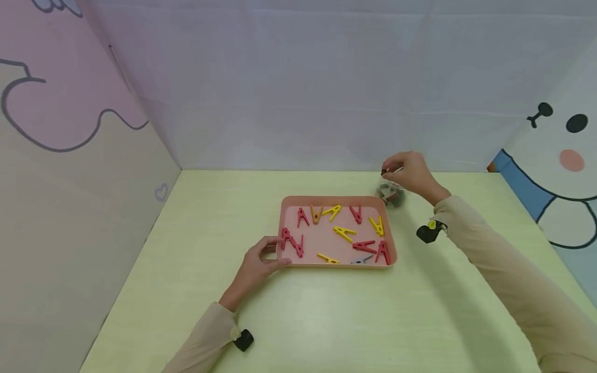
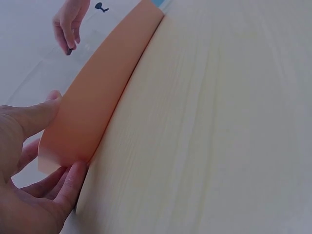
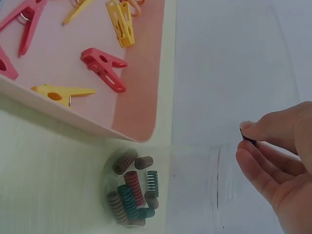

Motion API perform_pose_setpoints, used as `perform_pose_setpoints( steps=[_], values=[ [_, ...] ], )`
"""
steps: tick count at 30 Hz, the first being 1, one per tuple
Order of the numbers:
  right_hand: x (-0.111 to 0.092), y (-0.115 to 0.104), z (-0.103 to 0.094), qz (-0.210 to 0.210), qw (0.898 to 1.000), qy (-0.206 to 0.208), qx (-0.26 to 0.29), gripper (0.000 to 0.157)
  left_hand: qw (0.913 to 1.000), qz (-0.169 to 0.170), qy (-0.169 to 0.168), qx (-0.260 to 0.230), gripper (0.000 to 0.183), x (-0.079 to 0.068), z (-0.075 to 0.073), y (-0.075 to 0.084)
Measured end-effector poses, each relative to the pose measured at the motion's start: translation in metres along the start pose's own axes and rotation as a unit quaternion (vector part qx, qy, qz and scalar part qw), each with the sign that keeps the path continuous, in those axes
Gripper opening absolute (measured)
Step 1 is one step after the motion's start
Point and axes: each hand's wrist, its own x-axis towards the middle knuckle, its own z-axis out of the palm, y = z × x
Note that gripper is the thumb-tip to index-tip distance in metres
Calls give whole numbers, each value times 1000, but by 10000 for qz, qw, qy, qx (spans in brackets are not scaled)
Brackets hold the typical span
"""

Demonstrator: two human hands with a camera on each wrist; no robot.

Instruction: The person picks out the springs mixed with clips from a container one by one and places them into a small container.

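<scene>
At the near left corner of a pink tray [image 1: 322,243], my left hand [image 1: 258,261] grips the wall, its thumb by the rim and fingers low on the outside in the left wrist view. Clothespins lie scattered inside the tray, red, yellow, orange and grey, such as a yellow clothespin [image 1: 344,233]. Beyond the tray's far right corner, my right hand [image 1: 408,171] pinches a small dark ridged piece [image 3: 248,139] between thumb and fingers. It is above the mouth of a clear jar [image 3: 195,187] holding several coil springs [image 3: 134,187] in red, teal and brown.
The jar stands close beside the tray on a pale wooden table [image 1: 210,207]. A white cloth wall [image 1: 298,103] rises behind the table's far edge. Panels with cartoon drawings flank both sides, a bear's face [image 1: 571,155] on the right one.
</scene>
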Motion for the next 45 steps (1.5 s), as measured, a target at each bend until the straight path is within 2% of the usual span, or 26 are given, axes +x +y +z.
perform_pose_setpoints(
  steps=[5,13,18,26,35,45],
  values=[
    [0,8,-2,200,9998,36,-17,15,10000,87,-36,-5,49,-1,1,1],
    [-4,11,-6,320,9995,41,2,17,10000,-39,18,-7,48,-3,3,1],
    [-3,18,-4,366,9991,-106,-194,15,9999,-115,32,53,48,-4,3,0],
    [-2,21,-2,604,9975,-298,-223,16,9998,-184,12,19,49,-6,2,2],
    [-3,21,0,546,9972,-369,-359,18,9999,-138,34,61,48,-7,2,-1],
    [-8,18,-7,346,9990,-26,-279,14,9999,-134,13,35,48,-6,2,0]
  ],
)
